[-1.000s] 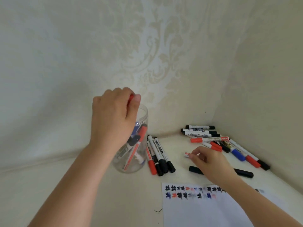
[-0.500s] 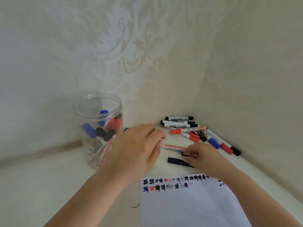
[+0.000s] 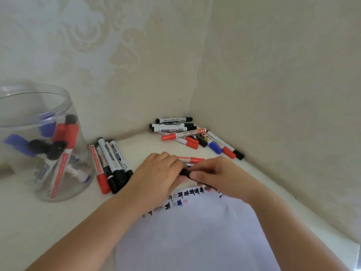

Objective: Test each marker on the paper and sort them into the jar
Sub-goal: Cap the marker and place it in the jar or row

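Left hand [image 3: 158,173] and right hand [image 3: 216,176] together above the paper [image 3: 195,235] — both pinching one black marker [image 3: 184,172] between them — jar [image 3: 39,141] well left

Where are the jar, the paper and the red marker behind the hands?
jar [image 3: 23,90]: head view, on its clear rim.
paper [image 3: 195,235]: head view, on its blank middle.
red marker [image 3: 192,159]: head view, on its red end beyond the fingers.
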Demonstrator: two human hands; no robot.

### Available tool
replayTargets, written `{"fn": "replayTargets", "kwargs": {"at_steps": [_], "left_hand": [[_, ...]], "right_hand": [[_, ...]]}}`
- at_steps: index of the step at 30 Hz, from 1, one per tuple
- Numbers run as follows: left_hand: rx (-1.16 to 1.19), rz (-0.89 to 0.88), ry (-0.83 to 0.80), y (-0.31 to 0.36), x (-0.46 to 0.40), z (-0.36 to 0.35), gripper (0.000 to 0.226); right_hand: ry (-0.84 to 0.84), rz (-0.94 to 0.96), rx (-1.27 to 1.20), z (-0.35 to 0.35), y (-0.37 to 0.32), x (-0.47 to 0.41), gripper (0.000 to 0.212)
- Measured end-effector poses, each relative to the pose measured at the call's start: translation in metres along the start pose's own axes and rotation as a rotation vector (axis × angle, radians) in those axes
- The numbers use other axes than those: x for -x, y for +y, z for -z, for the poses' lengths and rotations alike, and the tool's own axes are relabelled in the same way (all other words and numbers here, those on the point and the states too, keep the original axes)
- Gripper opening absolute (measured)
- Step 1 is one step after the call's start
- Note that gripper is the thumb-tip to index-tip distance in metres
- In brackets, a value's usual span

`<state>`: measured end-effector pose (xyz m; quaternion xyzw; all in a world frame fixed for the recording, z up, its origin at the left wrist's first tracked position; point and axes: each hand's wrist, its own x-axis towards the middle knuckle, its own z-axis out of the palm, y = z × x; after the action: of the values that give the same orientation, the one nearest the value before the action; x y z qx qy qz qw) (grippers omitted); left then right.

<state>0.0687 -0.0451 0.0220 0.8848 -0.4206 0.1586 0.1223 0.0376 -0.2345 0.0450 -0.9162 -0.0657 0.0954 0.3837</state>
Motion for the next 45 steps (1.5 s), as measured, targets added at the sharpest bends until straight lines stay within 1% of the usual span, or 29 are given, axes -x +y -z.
{"fn": "replayTargets", "kwargs": {"at_steps": [2, 4, 5, 6, 7, 9, 10, 11, 14, 16, 17, 19, 21, 23, 25, 27, 28, 31, 32, 39, 42, 45], "left_hand": [[0.110, 0.026, -0.027, -0.002, 0.003, -0.004, 0.034], [0.290, 0.122, -0.016, -0.004, 0.006, -0.004, 0.030], [0.374, 0.159, -0.008, -0.004, 0.007, -0.003, 0.028], [0.439, 0.175, 0.002, -0.003, 0.009, -0.002, 0.027], [0.483, 0.174, 0.007, -0.001, 0.009, -0.002, 0.025], [0.489, 0.124, -0.001, 0.008, 0.010, -0.001, 0.022], [0.475, 0.105, -0.003, 0.013, 0.010, 0.000, 0.023], [0.470, 0.102, -0.003, 0.016, 0.010, 0.002, 0.026], [0.460, 0.099, -0.014, 0.017, 0.008, 0.004, 0.038], [0.480, 0.092, -0.004, 0.016, 0.008, 0.002, 0.034], [0.481, 0.111, -0.012, 0.015, 0.008, 0.000, 0.036], [0.436, 0.169, -0.079, 0.011, 0.012, -0.005, 0.061], [0.341, 0.188, -0.168, 0.005, 0.018, -0.009, 0.080], [0.289, 0.150, -0.237, 0.000, 0.021, -0.013, 0.087], [0.259, 0.100, -0.274, -0.002, 0.022, -0.016, 0.087], [0.269, 0.079, -0.295, -0.003, 0.022, -0.018, 0.086], [0.287, 0.075, -0.301, -0.004, 0.022, -0.018, 0.085], [0.332, 0.076, -0.312, -0.006, 0.023, -0.018, 0.083], [0.343, 0.080, -0.314, -0.006, 0.023, -0.018, 0.084], [0.377, 0.085, -0.321, -0.003, 0.022, -0.016, 0.076], [0.401, 0.093, -0.325, -0.003, 0.021, -0.016, 0.075], [0.416, 0.098, -0.322, -0.004, 0.022, -0.017, 0.075]], "right_hand": [[-0.098, -0.001, -0.357, 0.009, 0.007, 0.006, 0.027], [-0.237, 0.077, -0.757, 0.016, 0.016, 0.011, 0.053], [-0.288, 0.120, -0.883, 0.017, 0.018, 0.013, 0.064], [-0.310, 0.168, -0.925, 0.014, 0.018, 0.013, 0.067], [-0.286, 0.206, -0.899, 0.007, 0.017, 0.012, 0.062], [-0.113, 0.233, -0.783, -0.013, 0.010, 0.007, 0.032], [-0.027, 0.223, -0.765, -0.022, 0.005, 0.005, 0.019], [0.034, 0.212, -0.776, -0.028, 0.002, 0.003, 0.016], [0.097, 0.200, -0.785, -0.031, -0.004, 0.006, 0.021], [0.111, 0.165, -0.741, -0.022, -0.007, 0.009, 0.022], [0.125, 0.135, -0.722, -0.016, -0.009, 0.010, 0.023], [0.161, 0.059, -0.671, -0.004, -0.009, 0.010, 0.027], [0.208, -0.052, -0.539, 0.003, -0.008, 0.009, 0.024], [0.223, -0.183, -0.410, -0.002, -0.006, 0.006, 0.023], [0.165, -0.240, -0.365, -0.016, -0.004, 0.005, 0.018], [0.126, -0.204, -0.363, -0.032, -0.002, 0.008, 0.015], [0.152, -0.173, -0.361, -0.039, 0.000, 0.009, 0.016], [0.318, -0.093, -0.340, -0.052, 0.006, 0.009, 0.020], [0.347, -0.075, -0.336, -0.055, 0.007, 0.008, 0.021], [0.370, -0.008, -0.333, -0.058, 0.009, 0.005, 0.023], [0.372, 0.035, -0.292, -0.061, 0.011, 0.005, 0.025], [0.399, 0.033, -0.283, -0.059, 0.012, 0.006, 0.026]]}}
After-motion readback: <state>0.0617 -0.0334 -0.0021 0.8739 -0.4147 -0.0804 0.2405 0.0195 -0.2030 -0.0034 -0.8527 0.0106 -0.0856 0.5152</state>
